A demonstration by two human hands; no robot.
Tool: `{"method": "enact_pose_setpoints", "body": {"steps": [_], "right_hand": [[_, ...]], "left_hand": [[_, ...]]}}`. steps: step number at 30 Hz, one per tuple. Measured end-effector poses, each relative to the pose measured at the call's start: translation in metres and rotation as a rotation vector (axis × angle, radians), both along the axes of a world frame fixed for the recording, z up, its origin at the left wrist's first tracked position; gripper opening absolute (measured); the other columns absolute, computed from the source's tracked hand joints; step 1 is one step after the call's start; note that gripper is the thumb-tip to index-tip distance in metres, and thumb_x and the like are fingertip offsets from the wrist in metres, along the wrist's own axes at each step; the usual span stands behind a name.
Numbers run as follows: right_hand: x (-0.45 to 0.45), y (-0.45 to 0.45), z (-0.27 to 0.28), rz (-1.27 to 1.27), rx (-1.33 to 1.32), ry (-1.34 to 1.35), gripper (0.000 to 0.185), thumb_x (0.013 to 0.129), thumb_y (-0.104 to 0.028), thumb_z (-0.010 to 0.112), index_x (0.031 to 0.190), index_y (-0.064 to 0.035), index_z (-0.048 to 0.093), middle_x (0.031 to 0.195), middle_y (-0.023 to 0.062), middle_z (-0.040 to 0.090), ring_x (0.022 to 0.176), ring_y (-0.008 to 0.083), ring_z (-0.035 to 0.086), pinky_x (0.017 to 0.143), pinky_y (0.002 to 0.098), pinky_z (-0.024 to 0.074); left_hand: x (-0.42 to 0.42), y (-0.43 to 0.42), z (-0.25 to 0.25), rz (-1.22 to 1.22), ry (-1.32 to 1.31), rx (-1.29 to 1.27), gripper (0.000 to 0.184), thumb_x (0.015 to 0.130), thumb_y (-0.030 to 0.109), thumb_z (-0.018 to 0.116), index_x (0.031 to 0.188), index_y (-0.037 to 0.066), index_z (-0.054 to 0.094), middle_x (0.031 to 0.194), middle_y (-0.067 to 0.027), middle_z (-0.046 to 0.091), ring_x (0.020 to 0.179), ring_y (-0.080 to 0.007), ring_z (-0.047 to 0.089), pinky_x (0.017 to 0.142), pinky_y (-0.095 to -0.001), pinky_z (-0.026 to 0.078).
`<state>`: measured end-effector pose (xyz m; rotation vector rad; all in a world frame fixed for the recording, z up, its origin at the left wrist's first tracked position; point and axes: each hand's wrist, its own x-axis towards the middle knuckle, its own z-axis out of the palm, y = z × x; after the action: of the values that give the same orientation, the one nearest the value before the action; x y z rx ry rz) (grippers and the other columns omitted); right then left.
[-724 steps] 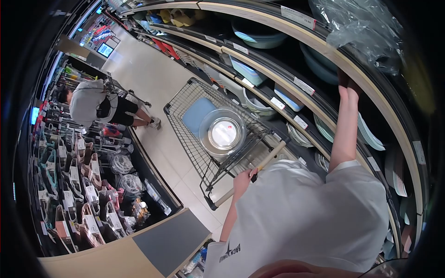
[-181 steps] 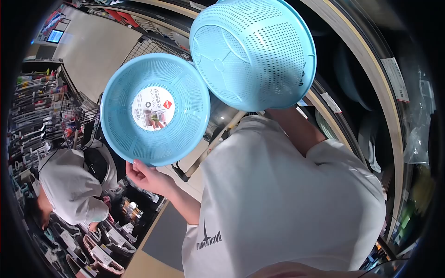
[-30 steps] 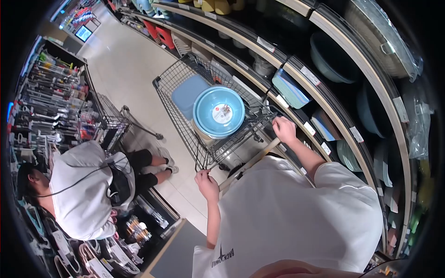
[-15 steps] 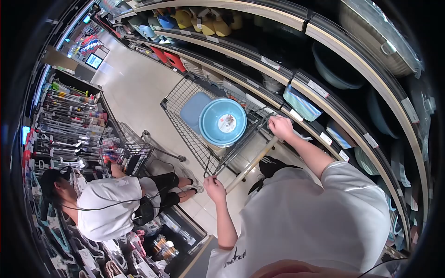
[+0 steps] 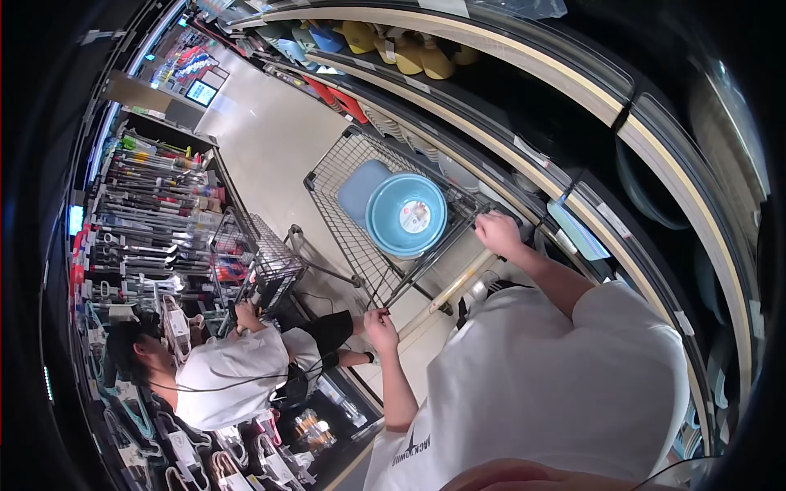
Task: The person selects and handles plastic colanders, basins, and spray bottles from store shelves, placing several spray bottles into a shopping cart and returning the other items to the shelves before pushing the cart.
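Two carts; both hands on one

Pale flr nr wood-edged shelves

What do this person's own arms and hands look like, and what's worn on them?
The left hand and right hand are human, with no gloves visible. Both arms come out of the short sleeves of a loose white fabric T-shirt, which carries dark printed lettering on its left side. No cables show on the arms.
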<state>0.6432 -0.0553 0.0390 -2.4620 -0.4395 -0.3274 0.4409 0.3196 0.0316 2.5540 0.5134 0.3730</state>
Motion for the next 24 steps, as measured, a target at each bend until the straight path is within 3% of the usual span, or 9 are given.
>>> {"method": "enact_pose_setpoints", "body": {"steps": [10,14,18,24], "right_hand": [[0.096,0.059,-0.003,0.108,-0.056,0.015,0.013,0.089,-0.022,0.064,0.084,-0.0099,0.064,0.079,0.0097,0.069,0.082,0.0309,0.069,0.073,0.0455,0.0559],[0.13,0.088,0.005,0.068,-0.047,0.094,0.012,0.088,-0.021,0.066,0.085,-0.0101,0.063,0.08,0.0109,0.068,0.083,0.032,0.068,0.073,0.0462,0.0559],[0.168,0.121,-0.008,0.06,-0.054,0.066,0.011,0.089,-0.021,0.067,0.086,-0.0107,0.064,0.079,0.0122,0.067,0.08,0.0353,0.067,0.071,0.0502,0.0541],[0.224,0.164,-0.023,0.004,-0.1,0.126,0.017,0.092,-0.026,0.061,0.088,-0.0098,0.064,0.081,0.0153,0.067,0.081,0.0378,0.067,0.071,0.0549,0.0525]], "left_hand": [[0.085,0.053,0.016,0.052,0.042,0.012,0.013,0.092,0.003,0.059,0.097,0.005,0.071,0.096,-0.0142,0.065,0.084,-0.034,0.064,0.076,-0.0428,0.051],[0.12,0.082,0.013,0.028,-0.029,0.031,0.012,0.092,0.004,0.06,0.098,0.006,0.071,0.099,-0.0133,0.065,0.089,-0.0335,0.065,0.079,-0.0421,0.051],[0.158,0.109,0.018,0.089,0.073,-0.041,0.011,0.092,0.002,0.059,0.095,0.003,0.07,0.102,-0.0139,0.066,0.097,-0.0356,0.066,0.086,-0.042,0.052],[0.208,0.158,-0.004,0.039,-0.015,0.034,0.011,0.092,0.005,0.059,0.091,0.003,0.07,0.096,-0.0171,0.066,0.096,-0.0374,0.065,0.083,-0.0446,0.052]]}}
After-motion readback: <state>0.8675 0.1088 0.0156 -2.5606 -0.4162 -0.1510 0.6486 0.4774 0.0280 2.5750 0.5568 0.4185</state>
